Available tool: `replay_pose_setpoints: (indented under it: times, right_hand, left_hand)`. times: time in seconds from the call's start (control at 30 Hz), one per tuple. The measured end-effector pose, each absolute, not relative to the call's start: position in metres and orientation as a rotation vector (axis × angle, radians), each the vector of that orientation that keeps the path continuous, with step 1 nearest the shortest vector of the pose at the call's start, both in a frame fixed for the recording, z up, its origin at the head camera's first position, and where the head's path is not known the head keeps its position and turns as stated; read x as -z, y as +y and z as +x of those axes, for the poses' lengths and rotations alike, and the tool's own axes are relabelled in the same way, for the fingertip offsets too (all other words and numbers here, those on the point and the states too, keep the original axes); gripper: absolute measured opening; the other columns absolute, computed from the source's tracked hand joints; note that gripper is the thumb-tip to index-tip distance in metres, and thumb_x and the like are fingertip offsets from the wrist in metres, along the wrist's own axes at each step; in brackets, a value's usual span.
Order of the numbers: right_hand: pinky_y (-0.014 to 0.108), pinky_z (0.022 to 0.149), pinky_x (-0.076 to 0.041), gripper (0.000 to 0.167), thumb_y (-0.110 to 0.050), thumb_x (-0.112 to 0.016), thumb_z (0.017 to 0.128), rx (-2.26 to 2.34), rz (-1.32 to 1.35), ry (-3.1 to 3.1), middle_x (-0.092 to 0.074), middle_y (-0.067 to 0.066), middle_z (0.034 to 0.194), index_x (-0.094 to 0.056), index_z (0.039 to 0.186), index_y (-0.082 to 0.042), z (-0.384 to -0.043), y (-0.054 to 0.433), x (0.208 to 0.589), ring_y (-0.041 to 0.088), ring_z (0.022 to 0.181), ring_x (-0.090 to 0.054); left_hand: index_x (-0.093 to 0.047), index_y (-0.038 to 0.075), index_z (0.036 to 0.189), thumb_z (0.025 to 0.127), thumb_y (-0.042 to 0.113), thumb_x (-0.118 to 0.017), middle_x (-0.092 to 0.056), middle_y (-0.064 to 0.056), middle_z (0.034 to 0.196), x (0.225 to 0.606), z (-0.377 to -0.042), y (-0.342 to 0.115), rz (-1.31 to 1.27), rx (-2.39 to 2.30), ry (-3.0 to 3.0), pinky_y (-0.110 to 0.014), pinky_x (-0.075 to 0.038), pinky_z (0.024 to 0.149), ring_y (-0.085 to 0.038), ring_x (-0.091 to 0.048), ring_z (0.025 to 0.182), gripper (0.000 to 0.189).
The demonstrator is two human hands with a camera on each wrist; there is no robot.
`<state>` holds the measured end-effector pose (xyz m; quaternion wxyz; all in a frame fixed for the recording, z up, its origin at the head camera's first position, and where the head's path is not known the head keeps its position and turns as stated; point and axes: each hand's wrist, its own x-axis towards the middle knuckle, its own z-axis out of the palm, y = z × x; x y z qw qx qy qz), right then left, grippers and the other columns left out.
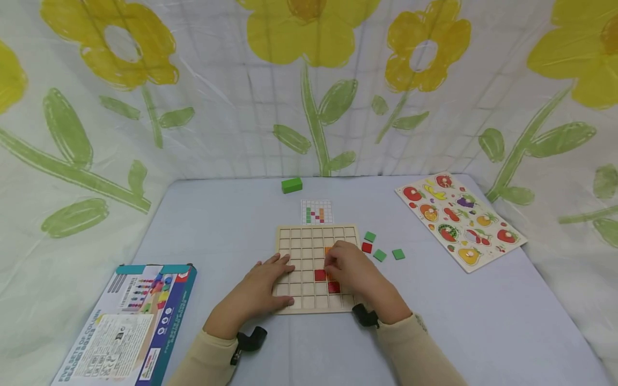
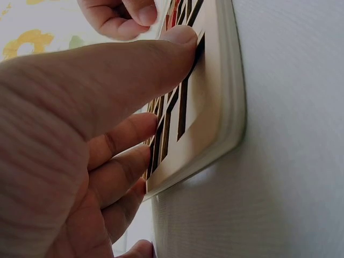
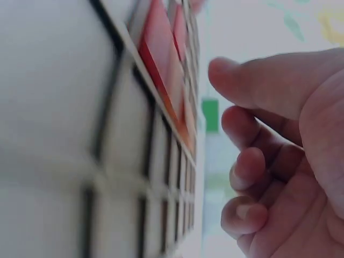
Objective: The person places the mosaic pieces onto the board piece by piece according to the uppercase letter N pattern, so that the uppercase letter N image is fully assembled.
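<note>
A wooden grid board [image 1: 309,305] lies flat on the table. Over its left edge rests my left hand [image 1: 260,287], fingers spread and thumb [image 2: 161,62] on the frame. My right hand [image 1: 351,271] is above the board's right half with its fingers loosely curled; nothing shows between thumb and fingertips in the right wrist view. Beside and under it, red tiles [image 1: 321,275] sit in the grid's cells. An orange tile [image 1: 328,250] is partly covered by the hand. Just behind the board lies a pattern card [image 1: 316,212] with green, red and orange squares.
Several loose tiles, green [image 1: 380,255] and one red [image 1: 367,247], lie right of the board. A green block [image 1: 292,185] stands at the back. A fruit puzzle board [image 1: 463,220] lies at the back right, a printed box [image 1: 125,321] at the front left.
</note>
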<state>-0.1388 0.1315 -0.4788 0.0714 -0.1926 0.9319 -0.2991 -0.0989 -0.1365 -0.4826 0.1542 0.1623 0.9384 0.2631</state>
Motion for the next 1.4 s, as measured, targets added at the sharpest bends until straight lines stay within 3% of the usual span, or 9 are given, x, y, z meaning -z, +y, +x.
replay_pose_setpoints:
  times: [0.2, 0.37, 0.57, 0.8, 1.03, 1.3, 1.4]
  right_hand:
    - [0.044, 0.088, -0.056, 0.004, -0.015, -0.074, 0.103, 0.961, -0.286, 2.88, -0.068, 0.006, 0.108, -0.075, 0.101, -0.011, -0.153, 0.175, 0.472, 0.025, 0.098, -0.06]
    - [0.053, 0.099, -0.057, 0.015, -0.017, -0.07, 0.104, 0.889, -0.036, 2.875, -0.069, 0.015, 0.12, -0.074, 0.114, -0.006, -0.162, 0.207, 0.477, 0.032, 0.108, -0.061]
    - [0.055, 0.107, -0.055, 0.027, -0.023, -0.072, 0.104, 0.911, 0.034, 2.805, -0.068, 0.016, 0.127, -0.072, 0.124, -0.006, -0.166, 0.215, 0.485, 0.034, 0.116, -0.059]
    - [0.048, 0.099, -0.057, 0.026, -0.026, -0.074, 0.104, 0.9, 0.05, 2.804, -0.065, 0.013, 0.121, -0.073, 0.123, -0.008, -0.167, 0.21, 0.49, 0.031, 0.111, -0.059]
    - [0.047, 0.098, -0.058, 0.025, -0.022, -0.077, 0.103, 0.915, 0.045, 2.815, -0.067, 0.013, 0.121, -0.07, 0.121, -0.007, -0.167, 0.208, 0.492, 0.03, 0.109, -0.06]
    - [0.033, 0.07, -0.05, 0.012, -0.02, -0.077, 0.103, 1.018, 0.037, 2.81, -0.07, 0.008, 0.103, -0.069, 0.107, -0.012, -0.164, 0.202, 0.483, 0.024, 0.086, -0.059]
    - [0.031, 0.065, -0.048, 0.009, -0.019, -0.076, 0.103, 1.044, 0.001, 2.869, -0.071, 0.007, 0.101, -0.069, 0.105, -0.013, -0.161, 0.194, 0.477, 0.022, 0.079, -0.057]
  left_hand:
    - [-0.063, 0.014, 0.154, 0.089, 0.033, -0.091, -0.042, -0.006, 0.175, 0.481, -0.098, -0.136, 0.457, -0.75, 2.697, -0.061, -0.023, 0.136, -0.031, -0.029, 0.168, 0.074]
    - [-0.063, 0.014, 0.154, 0.089, 0.032, -0.091, -0.042, -0.006, 0.175, 0.481, -0.097, -0.137, 0.457, -0.749, 2.695, -0.061, -0.023, 0.136, -0.03, -0.029, 0.168, 0.073]
    - [-0.063, 0.014, 0.154, 0.089, 0.033, -0.091, -0.042, -0.006, 0.175, 0.482, -0.097, -0.137, 0.448, -0.751, 2.691, -0.061, -0.022, 0.136, -0.03, -0.028, 0.168, 0.074]
    - [-0.063, 0.014, 0.155, 0.089, 0.033, -0.091, -0.041, -0.006, 0.176, 0.483, -0.098, -0.137, 0.456, -0.758, 2.687, -0.062, -0.022, 0.136, -0.03, -0.027, 0.168, 0.074]
    - [-0.063, 0.013, 0.154, 0.089, 0.032, -0.091, -0.04, -0.006, 0.176, 0.482, -0.098, -0.137, 0.454, -0.763, 2.684, -0.061, -0.022, 0.136, -0.03, -0.027, 0.168, 0.073]
    - [-0.063, 0.014, 0.154, 0.089, 0.033, -0.091, -0.041, -0.007, 0.176, 0.481, -0.098, -0.136, 0.445, -0.753, 2.687, -0.062, -0.022, 0.136, -0.03, -0.028, 0.168, 0.074]
    - [-0.063, 0.014, 0.155, 0.089, 0.033, -0.091, -0.04, -0.006, 0.176, 0.481, -0.098, -0.136, 0.449, -0.753, 2.684, -0.062, -0.022, 0.136, -0.03, -0.027, 0.168, 0.074]
